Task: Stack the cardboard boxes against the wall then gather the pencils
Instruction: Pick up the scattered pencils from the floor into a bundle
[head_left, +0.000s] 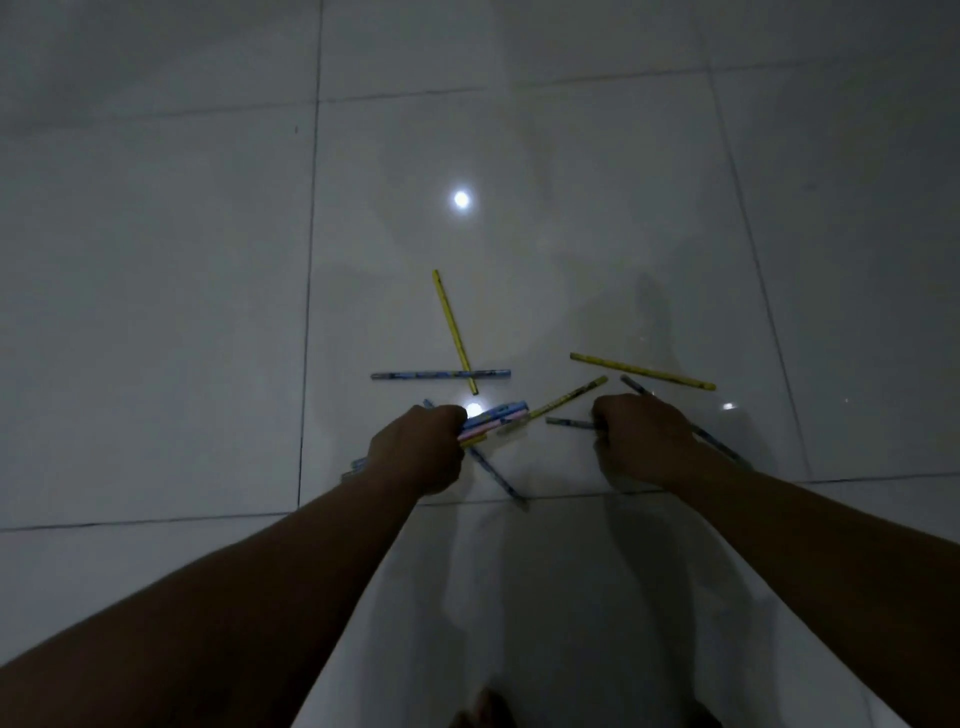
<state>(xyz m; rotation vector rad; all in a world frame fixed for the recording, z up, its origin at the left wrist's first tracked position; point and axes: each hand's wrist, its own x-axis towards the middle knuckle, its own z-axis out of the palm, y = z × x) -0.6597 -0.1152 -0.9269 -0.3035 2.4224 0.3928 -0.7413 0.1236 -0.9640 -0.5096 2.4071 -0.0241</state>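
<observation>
Two bare forearms reach forward over a glossy tiled floor (156, 312) in dim light. Nearest, a blue pencil (498, 478) lies slanted, its near tip on the tile joint that crosses below the hands.

The left hand (421, 447) is closed in a fist round a bundle of pencils (496, 415), blue, pink and yellow, whose ends stick out to the right of the knuckles; more ends show at the left of the wrist.

The right hand (644, 436) hangs palm down with fingers curled toward the floor. Its fingertips meet the end of a short grey pencil (569, 423); whether they pinch it cannot be told. A dark pencil (636, 387) runs slantwise beneath this hand and comes out past the wrist.

Between the hands a slanted yellow pencil (566, 399) lies with its near end beside the bundle. Just beyond the right hand lies a long yellow pencil (644, 371).

Beyond the left hand a patterned blue pencil (426, 374) lies crosswise, and a far yellow pencil (452, 327) crosses over it near its right end, pointing away. Farther still, a round light reflection (461, 199) shines on the tile.
</observation>
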